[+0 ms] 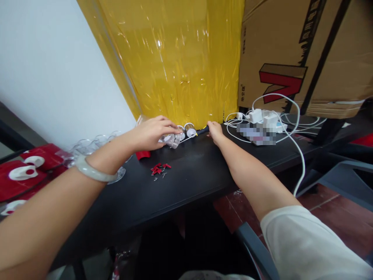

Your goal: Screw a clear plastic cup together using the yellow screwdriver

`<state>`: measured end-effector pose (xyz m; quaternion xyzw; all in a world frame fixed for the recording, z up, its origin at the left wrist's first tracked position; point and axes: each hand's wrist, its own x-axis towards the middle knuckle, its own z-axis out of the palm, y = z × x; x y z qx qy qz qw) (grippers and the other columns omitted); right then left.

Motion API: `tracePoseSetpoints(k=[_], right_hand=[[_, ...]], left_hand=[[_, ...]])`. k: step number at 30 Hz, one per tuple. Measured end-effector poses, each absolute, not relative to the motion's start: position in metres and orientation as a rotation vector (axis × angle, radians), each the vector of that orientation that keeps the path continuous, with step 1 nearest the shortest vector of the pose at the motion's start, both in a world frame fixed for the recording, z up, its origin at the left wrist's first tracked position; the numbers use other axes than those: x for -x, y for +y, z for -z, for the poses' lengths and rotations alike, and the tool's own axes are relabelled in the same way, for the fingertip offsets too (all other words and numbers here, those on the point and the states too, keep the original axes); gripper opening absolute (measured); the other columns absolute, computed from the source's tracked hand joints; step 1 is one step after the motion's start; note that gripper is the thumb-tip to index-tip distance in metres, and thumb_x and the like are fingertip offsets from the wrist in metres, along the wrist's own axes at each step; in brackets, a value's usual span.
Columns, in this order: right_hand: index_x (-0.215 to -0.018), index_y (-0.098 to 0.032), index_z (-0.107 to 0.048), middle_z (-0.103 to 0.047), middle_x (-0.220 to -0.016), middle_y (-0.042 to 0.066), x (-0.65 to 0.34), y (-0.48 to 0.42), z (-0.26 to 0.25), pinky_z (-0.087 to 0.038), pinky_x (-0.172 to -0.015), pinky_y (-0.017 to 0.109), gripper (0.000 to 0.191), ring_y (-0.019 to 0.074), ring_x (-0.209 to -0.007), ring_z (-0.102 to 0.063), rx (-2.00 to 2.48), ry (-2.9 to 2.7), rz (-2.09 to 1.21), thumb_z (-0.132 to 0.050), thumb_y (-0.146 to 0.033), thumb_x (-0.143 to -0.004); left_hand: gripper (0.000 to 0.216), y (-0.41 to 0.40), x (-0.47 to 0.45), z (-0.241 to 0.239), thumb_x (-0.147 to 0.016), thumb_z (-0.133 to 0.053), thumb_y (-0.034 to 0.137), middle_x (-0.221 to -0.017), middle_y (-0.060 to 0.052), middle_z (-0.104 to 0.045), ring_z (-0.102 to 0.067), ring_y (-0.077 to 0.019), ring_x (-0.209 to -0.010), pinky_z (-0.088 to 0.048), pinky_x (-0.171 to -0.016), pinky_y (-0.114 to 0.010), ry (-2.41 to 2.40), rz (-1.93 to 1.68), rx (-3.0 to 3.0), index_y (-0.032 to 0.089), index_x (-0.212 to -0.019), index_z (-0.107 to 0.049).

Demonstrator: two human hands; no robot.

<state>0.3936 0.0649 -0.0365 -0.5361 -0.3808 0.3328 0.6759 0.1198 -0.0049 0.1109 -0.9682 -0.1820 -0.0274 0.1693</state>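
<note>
My right hand [215,131] is closed around the dark handle of a screwdriver [202,130] at the back of the black table. The screwdriver lies nearly level, its thin shaft pointing left toward a clear plastic piece [174,140]. My left hand [155,132] has its fingers bent over that piece and grips it; the fingers cover part of it. Whether the tip touches a screw is too small to tell. Just behind the shaft stand round parts with white ends [190,131]. Small red pieces [157,168] and several loose screws [164,175] lie nearer me.
Clear plastic discs [118,175] and red parts with white fittings [26,169] sit at the left. A yellow-wrapped panel [180,66] and a cardboard box [271,50] back the table [186,171]. White cables and chargers [256,116] with a blurred phone-like object lie right.
</note>
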Motion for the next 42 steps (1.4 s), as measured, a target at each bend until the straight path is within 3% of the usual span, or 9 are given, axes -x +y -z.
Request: tracePoseSetpoints(k=[8,16,27,42], right_hand=[[-0.055,-0.022,-0.044,-0.041,-0.058,-0.004,-0.424,0.062,0.019,-0.036,-0.049,0.02,0.026,0.0116,-0.06,-0.041,1.207,-0.507,-0.356,-0.056,-0.02,-0.078],[-0.063,-0.022,-0.041,-0.041,-0.057,-0.006,-0.413,0.058,0.007,-0.034,-0.039,0.02,0.022,0.0096,-0.049,-0.042,0.847,-0.289,-0.633,-0.058,-0.026,-0.076],[-0.065,-0.023,-0.039,-0.039,-0.055,-0.007,-0.4,0.055,0.006,-0.033,-0.037,0.018,0.032,0.0076,-0.044,-0.039,0.766,-0.34,-0.639,-0.063,-0.041,-0.077],[-0.069,-0.023,-0.04,-0.034,-0.062,-0.005,-0.391,0.063,0.013,-0.032,-0.043,0.021,0.034,0.0102,-0.053,-0.04,0.804,-0.544,-0.506,-0.062,-0.049,-0.076]], left_hand=[[0.064,-0.015,-0.07,-0.067,-0.087,-0.065,0.025,-0.134,-0.01,-0.057,-0.05,-0.0278,-0.123,-0.041,-0.11,-0.05,-0.824,0.611,2.577,0.031,-0.149,-0.048],[0.049,-0.012,-0.051,-0.024,-0.094,-0.06,0.024,-0.145,-0.014,-0.035,-0.037,-0.0347,-0.132,-0.04,-0.111,-0.056,-1.006,0.679,2.324,0.036,-0.142,-0.058],[0.045,-0.019,-0.053,-0.021,-0.093,-0.062,0.029,-0.13,-0.015,-0.044,-0.045,-0.0322,-0.114,-0.047,-0.101,-0.052,-1.072,0.597,2.3,0.033,-0.138,-0.061],[0.051,-0.019,-0.055,-0.018,-0.088,-0.067,0.025,-0.128,-0.013,-0.046,-0.053,-0.0296,-0.11,-0.05,-0.098,-0.049,-1.136,0.502,2.391,0.031,-0.138,-0.059]])
